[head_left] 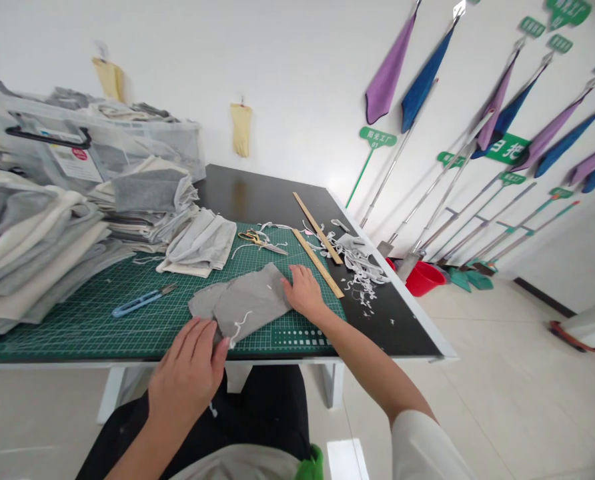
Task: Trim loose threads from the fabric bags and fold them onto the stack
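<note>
Grey cloth [257, 297] between hands [190, 363] [305, 290]; near mat's [97, 280] front edge; ruler [318, 264] rightward.

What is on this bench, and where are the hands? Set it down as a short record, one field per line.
Left hand: at the near left edge of the flat grey fabric, grip unclear
Right hand: at its right end
Surface: green gridded cutting mat on a black tabletop
Tools: gold-handled metal scissors, blue-handled knife, two straight wooden rulers
Left side: stacks of grey and cream cloth, clear plastic box holding more
Right side: loose heap of pale fabric strips
</note>
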Demonstrator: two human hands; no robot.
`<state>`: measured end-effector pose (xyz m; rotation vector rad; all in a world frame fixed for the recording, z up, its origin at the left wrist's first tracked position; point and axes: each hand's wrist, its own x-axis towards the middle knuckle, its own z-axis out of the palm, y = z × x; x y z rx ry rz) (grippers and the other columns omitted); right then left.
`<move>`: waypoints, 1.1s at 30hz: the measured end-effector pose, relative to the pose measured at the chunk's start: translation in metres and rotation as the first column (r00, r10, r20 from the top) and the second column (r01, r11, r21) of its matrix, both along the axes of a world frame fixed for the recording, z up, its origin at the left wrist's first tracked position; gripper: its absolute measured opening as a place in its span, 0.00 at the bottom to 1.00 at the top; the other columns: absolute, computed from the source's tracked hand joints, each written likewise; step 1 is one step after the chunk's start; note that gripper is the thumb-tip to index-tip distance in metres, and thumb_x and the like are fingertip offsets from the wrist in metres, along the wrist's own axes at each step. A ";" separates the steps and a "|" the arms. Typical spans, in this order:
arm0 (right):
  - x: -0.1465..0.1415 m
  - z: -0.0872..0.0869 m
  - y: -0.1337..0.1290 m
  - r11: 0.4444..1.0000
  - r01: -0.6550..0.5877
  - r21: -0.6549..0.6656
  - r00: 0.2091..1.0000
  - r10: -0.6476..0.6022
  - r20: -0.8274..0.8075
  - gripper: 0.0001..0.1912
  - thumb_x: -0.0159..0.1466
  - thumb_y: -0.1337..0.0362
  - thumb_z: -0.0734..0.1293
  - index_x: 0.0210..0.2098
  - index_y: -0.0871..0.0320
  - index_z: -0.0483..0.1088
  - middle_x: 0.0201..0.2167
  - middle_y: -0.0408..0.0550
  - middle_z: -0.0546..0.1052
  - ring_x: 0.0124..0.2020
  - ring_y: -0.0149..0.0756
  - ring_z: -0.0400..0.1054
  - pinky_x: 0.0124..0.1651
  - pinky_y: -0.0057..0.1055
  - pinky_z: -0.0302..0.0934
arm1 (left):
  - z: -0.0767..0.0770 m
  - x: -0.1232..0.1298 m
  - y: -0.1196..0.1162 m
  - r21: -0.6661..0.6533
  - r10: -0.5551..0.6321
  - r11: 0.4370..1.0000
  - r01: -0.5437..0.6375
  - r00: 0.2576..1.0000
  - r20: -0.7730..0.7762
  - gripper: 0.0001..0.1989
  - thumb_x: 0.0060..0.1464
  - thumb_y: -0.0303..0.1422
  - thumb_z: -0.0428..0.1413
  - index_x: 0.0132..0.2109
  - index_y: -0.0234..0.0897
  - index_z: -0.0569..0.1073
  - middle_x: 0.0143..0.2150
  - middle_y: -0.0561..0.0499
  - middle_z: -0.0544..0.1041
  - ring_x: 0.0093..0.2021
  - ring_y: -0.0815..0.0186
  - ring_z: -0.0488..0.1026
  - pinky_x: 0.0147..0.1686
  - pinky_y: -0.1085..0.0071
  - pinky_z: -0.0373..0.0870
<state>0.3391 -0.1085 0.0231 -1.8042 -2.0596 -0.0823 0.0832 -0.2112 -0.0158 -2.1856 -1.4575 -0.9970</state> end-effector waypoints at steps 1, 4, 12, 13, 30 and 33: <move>0.001 0.002 -0.002 0.998 -0.054 0.017 0.998 0.054 0.023 0.20 0.70 0.62 0.59 0.58 0.64 0.65 0.60 0.60 0.68 0.63 0.49 0.57 0.62 0.44 0.54 | -0.001 0.002 -0.004 0.037 -0.044 0.998 0.045 0.999 -0.017 0.20 0.58 0.39 0.56 0.51 0.27 0.72 0.50 0.37 0.78 0.57 0.50 0.70 0.55 0.58 0.67; 0.003 0.005 -0.009 0.973 -0.231 0.026 0.969 0.227 0.095 0.19 0.71 0.64 0.58 0.59 0.61 0.66 0.65 0.51 0.64 0.70 0.44 0.45 0.69 0.43 0.41 | 0.001 0.012 -0.012 0.047 -0.214 0.975 0.219 0.973 -0.084 0.25 0.56 0.42 0.58 0.56 0.31 0.70 0.54 0.39 0.77 0.60 0.48 0.68 0.60 0.50 0.60; 0.003 -0.004 -0.021 0.937 -0.348 -0.031 0.926 0.349 0.146 0.17 0.70 0.58 0.60 0.54 0.57 0.72 0.57 0.52 0.74 0.64 0.45 0.60 0.68 0.53 0.39 | -0.009 0.007 -0.006 -0.044 -0.312 0.949 0.311 0.950 -0.023 0.10 0.61 0.33 0.53 0.47 0.42 0.76 0.49 0.52 0.81 0.59 0.54 0.70 0.65 0.47 0.52; 0.004 -0.004 -0.022 0.938 -0.346 -0.032 0.926 0.347 0.148 0.17 0.71 0.58 0.60 0.54 0.57 0.72 0.57 0.52 0.74 0.63 0.45 0.61 0.69 0.54 0.37 | -0.007 0.004 -0.004 -0.040 -0.305 0.952 0.304 0.952 -0.028 0.09 0.61 0.33 0.53 0.46 0.43 0.76 0.48 0.53 0.81 0.59 0.54 0.70 0.65 0.46 0.50; -0.014 -0.002 -0.064 0.953 -0.303 -0.007 0.936 0.299 0.185 0.24 0.67 0.51 0.63 0.53 0.63 0.71 0.56 0.60 0.74 0.58 0.50 0.66 0.69 0.54 0.32 | 0.022 -0.002 0.031 -0.081 0.012 0.997 -0.013 1.000 -0.006 0.07 0.57 0.37 0.56 0.37 0.40 0.76 0.39 0.47 0.80 0.43 0.51 0.72 0.42 0.56 0.65; -0.014 -0.003 -0.064 0.955 -0.297 -0.014 0.942 0.295 0.160 0.24 0.68 0.51 0.63 0.54 0.62 0.70 0.57 0.59 0.73 0.59 0.49 0.65 0.69 0.55 0.30 | 0.023 -0.005 0.035 -0.040 0.059 0.998 -0.056 0.995 0.078 0.06 0.58 0.33 0.55 0.33 0.40 0.75 0.36 0.48 0.80 0.41 0.53 0.72 0.41 0.57 0.65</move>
